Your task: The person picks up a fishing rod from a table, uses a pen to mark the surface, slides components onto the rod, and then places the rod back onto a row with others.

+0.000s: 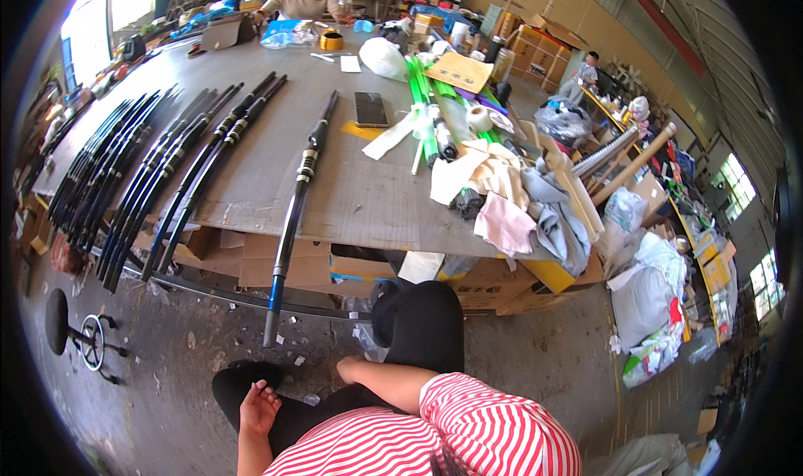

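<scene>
My left hand [260, 407] is held low over my left thigh, its fingers curled in; anything between the fingertips is too small to make out. Between my knees, my right hand [347, 369] rests by my leg, and its fingers are hidden. In front of me a single black fishing rod [288, 225] lies on the grey table [368, 212], its blue and grey butt end jutting over the near edge. Neither hand touches it. Several more fishing rods [125, 166] lie in groups to the left, their ends also past the edge.
A phone [370, 110] lies right of the single rod. Green plastic sleeves [422, 112], cloths [506, 223] and tape rolls crowd the table's right. Cardboard boxes [284, 263] stand underneath. A wheeled stool [84, 338] is at left. Another person [303, 1] is at the far side.
</scene>
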A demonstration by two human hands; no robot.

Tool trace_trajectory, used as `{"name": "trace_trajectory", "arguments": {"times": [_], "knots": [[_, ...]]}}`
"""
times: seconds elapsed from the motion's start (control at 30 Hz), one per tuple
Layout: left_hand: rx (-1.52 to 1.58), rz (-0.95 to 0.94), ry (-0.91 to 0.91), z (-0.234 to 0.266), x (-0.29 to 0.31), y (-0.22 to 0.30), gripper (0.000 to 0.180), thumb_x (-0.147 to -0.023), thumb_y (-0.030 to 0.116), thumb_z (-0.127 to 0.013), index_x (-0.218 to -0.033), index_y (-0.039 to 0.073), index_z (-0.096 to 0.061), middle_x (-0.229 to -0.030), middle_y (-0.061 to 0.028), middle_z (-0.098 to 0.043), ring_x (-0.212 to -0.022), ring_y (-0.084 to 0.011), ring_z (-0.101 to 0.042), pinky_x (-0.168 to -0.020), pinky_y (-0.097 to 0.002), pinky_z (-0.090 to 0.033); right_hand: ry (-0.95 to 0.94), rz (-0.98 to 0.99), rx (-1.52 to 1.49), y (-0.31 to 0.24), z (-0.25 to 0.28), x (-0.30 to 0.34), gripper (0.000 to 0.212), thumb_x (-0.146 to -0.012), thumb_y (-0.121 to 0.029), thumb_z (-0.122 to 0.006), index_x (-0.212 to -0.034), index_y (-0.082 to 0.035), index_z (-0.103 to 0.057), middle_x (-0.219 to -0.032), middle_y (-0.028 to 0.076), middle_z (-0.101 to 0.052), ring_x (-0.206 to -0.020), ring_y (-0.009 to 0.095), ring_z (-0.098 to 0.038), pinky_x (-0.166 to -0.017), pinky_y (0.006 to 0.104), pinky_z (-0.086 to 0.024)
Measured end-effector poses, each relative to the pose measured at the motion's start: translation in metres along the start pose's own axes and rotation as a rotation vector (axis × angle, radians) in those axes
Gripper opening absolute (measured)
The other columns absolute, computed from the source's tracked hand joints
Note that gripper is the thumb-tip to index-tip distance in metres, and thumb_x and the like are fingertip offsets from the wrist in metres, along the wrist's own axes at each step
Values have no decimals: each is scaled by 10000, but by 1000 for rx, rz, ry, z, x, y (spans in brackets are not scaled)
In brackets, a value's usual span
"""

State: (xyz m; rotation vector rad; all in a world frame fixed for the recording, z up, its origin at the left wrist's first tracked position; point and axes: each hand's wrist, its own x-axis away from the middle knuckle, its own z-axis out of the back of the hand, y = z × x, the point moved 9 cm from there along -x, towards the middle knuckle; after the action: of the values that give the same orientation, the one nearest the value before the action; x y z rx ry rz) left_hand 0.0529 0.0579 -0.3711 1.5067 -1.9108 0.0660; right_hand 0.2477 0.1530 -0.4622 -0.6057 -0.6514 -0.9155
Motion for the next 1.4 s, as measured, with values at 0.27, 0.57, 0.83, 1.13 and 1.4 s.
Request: {"name": "trace_trajectory", "arguments": {"times": [0.27, 0.57, 0.83, 1.13, 1.4], "knots": [[-12, 13, 3, -4, -2, -3, 240, -895, 308, -455, -893, 93, -560, -742, -44, -557, -689, -174, -512, -669, -323, -431, 44, -5, -46, 2, 10, 15, 252, -694, -91, -594, -925, -7, -649, -1012, 174, -614, -967, 312, -586, -796, 400, -481], [-13, 18, 7, -1, -2, -3, 241, -890, 314, -461, -895, 92, -555, -741, -45, -557, -684, -182, -508, -675, -337, -433, 11, 27, -40, -4, 22, 32, 268, -696, -50, -570, -949, 0, -640, -1021, 189, -606, -974, 314, -584, -792, 400, -483], [-14, 20, 5, -1, -3, -2, 250, -895, 317, -452, -889, 89, -556, -737, -44, -562, -677, -177, -508, -677, -336, -435, -4, 32, -36, -3, 13, 22, 258, -694, -40, -566, -936, 9, -640, -1007, 194, -609, -958, 320, -590, -781, 405, -485], [-20, 25, 15, 1, -5, -4, 240, -899, 309, -448, -887, 96, -558, -735, -39, -560, -687, -176, -516, -677, -331, -435, 28, 45, -58, -5, 18, 29, 247, -701, -41, -554, -925, 7, -645, -993, 197, -611, -947, 329, -592, -777, 405, -486], [-22, 11, 21, 3, -5, -3, 232, -891, 311, -462, -893, 97, -552, -733, -36, -550, -671, -164, -506, -656, -317, -424, 16, 21, 16, -3, 6, 11, 252, -700, -51, -570, -934, 6, -646, -1023, 175, -610, -959, 311, -591, -775, 400, -489]]}}
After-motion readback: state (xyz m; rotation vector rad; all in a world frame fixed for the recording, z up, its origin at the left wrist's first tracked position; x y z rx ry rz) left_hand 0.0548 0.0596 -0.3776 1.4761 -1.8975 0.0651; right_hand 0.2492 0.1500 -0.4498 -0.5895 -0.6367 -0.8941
